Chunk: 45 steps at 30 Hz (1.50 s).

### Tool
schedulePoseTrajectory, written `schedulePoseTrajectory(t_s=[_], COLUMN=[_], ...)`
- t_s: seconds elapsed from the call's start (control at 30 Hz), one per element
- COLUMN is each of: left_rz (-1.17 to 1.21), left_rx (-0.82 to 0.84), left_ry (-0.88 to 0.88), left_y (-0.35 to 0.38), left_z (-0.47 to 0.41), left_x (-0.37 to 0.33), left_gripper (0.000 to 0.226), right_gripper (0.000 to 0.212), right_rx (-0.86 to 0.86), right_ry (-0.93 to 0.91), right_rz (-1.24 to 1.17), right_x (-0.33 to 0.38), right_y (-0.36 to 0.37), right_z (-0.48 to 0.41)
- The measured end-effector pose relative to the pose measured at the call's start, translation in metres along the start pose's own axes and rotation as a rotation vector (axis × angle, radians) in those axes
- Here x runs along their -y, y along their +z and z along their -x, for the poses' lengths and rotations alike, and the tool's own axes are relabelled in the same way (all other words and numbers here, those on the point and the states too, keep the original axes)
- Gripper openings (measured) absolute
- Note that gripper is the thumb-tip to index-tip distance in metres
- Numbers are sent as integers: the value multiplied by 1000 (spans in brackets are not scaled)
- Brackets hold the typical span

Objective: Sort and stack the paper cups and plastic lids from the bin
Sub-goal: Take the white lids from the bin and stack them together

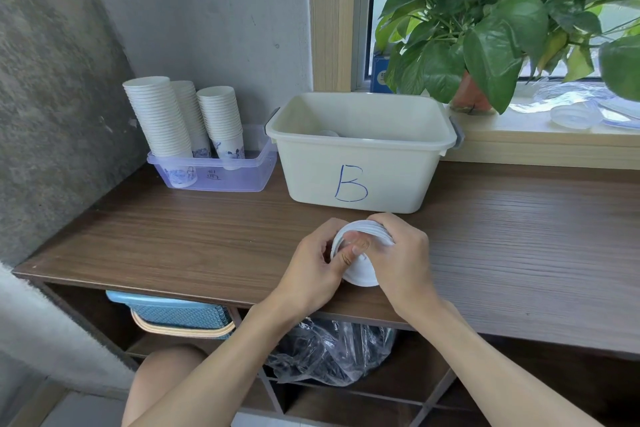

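Lids [360,276], mostly hidden, sit gripped between left hand [311,270] and right hand [401,260]; bin [311,166] contents indistinct.

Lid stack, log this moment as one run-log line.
left grip: holds lid stack | right grip: holds lid stack | bin B: on counter behind lid stack | paper cups: three stacks in clear tray

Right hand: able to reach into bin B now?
Probably not yet: the right hand and left hand both grip the lid stack. The path itself looks free, since bin B stands open-topped just behind them.
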<state>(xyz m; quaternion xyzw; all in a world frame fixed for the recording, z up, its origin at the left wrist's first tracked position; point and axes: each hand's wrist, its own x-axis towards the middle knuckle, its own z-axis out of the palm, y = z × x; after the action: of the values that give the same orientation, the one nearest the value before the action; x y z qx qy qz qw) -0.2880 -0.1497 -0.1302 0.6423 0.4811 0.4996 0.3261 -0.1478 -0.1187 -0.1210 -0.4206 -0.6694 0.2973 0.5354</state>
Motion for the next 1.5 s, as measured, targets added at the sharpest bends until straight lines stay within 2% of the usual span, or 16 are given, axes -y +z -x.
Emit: schedulePoseTrajectory(t_s=[0.13, 0.23, 0.4, 0.53, 0.63, 0.73, 0.93, 1.17, 1.3, 1.37, 1.43, 1.5], left_rz=[-10, -20, -22, -15, -15, 21, 94, 113, 91, 38, 6, 4], left_rx=[21, 16, -33, -36, -30, -30, -35, -59, -83, -93, -113, -143], left_ry=[-18, -48, 24, 35, 34, 51, 56, 88, 105, 115, 85, 41], left_y=[2, 3, 1, 0, -1, -1, 0, 0, -1, -2, -1, -1], left_z=[-1, -1, -2, 1, 2, 2, 4, 3, 2, 2, 3, 4], left_x=[-1, -1, -3, -6, -7, -10, -10, -8, -10, -9, -8, -7], left_gripper=[33, 42, 31, 33, 33, 35, 35, 34, 40, 51, 64, 66], right_gripper=[13, 12, 26, 14, 19, 14, 17, 30, 40, 45, 49, 47], right_rx=[-62, -95, -41, -41, -35, -21, -23, -29, -3, -18, -40, -73], right_ry=[48, 106, 76, 63, 74, 109, 59, 2, -31, -52, -65, -56], right_rz=[-65, -144, -186, -155, -113, -145, -159, -107, -13, 18, 17, 15], right_x=[4, 6, 12, 8, 6, 5, 9, 6, 1, 1, 2, 2], right_y=[-2, -4, -3, -3, -2, -1, -1, 4, 5, 5, 5, 4], right_z=[-2, -3, -1, -3, -3, -3, -1, -2, -2, -2, -2, -2])
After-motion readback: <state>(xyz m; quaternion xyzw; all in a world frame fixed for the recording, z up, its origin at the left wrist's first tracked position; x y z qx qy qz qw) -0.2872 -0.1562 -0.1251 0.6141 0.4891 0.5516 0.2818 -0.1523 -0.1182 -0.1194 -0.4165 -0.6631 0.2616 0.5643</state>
